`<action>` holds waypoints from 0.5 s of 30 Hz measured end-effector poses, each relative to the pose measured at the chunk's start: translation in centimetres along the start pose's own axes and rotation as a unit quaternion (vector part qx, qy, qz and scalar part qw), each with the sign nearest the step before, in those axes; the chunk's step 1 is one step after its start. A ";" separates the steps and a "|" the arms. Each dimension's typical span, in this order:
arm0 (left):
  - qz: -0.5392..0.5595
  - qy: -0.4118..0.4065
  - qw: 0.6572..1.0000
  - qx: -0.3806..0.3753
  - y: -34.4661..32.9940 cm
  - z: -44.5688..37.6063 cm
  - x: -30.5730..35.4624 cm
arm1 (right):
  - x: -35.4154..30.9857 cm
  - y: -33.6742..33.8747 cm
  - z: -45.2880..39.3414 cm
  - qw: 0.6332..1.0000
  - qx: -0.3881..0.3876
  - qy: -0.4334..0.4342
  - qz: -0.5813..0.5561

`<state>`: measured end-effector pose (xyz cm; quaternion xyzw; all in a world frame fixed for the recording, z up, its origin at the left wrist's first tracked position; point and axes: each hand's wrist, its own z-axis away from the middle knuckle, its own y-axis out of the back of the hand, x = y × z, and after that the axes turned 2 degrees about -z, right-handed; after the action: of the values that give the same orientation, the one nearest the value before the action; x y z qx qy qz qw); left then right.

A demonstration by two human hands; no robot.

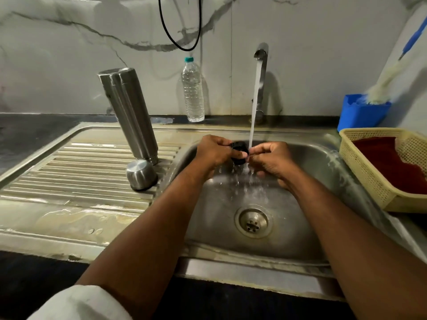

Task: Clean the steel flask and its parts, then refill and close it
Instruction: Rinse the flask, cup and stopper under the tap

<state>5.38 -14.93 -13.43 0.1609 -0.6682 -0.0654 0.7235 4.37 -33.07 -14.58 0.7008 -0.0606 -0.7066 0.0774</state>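
A tall steel flask (128,114) stands upside down on the ribbed drainboard (76,181), left of the sink bowl. Its steel cup lid (141,174) lies mouth down just in front of it. Over the sink bowl (307,162) my left hand (215,152) grips a small black stopper (239,151) under the running stream. My right hand (271,161) pinches the stopper's right side with thumb and fingers. Water from the tap (261,53) hits the stopper and splashes down toward the drain (253,222).
A clear plastic water bottle (193,91) stands against the back wall. At the right, a yellow mesh basket (369,172) holds a red cloth, with a blue holder and brush (362,114) behind it. A black cable (180,40) hangs on the marble wall.
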 end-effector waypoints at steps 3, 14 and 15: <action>-0.041 -0.024 0.999 0.025 1.7 2.0 0.5 | -0.4 -0.3 0.4 0.999 0.004 -0.008 0.048; -0.020 -0.091 0.986 0.137 14.9 15.1 -1.6 | -0.7 -2.3 2.3 0.961 -0.023 0.099 0.259; -0.020 -0.084 0.985 0.147 16.1 15.9 -2.1 | -0.6 -2.2 2.3 0.959 -0.024 0.101 0.265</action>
<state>-12.43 -1.42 -9.40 0.2729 -0.7256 0.0056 0.6316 2.01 -30.87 -14.44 0.7251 -0.2196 -0.5876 0.2841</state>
